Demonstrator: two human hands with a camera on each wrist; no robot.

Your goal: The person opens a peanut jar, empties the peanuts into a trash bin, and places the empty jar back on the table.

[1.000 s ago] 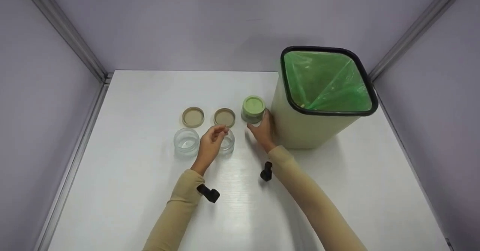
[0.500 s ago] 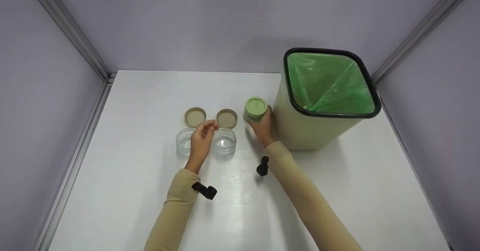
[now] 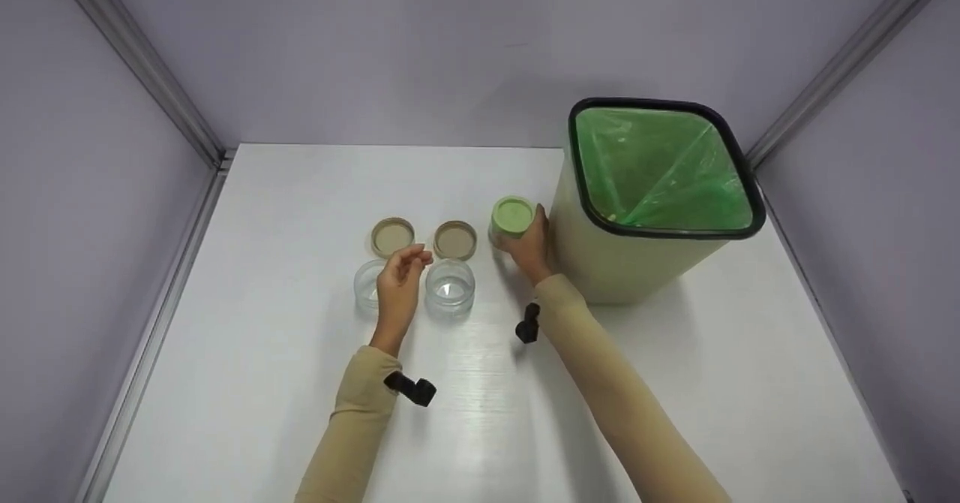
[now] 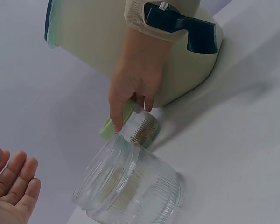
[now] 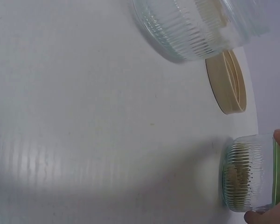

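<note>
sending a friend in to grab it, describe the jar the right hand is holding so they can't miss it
Start at the tall bin with the green liner on the table's right side. Just to its left stands a small ribbed glass jar, gripped by the right hand. It alone wears a green lid; the two neighbouring jars are open.

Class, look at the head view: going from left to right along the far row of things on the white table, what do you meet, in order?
Left tan lid → right tan lid → green-lidded jar, held by the right hand → bin with green liner.
</note>
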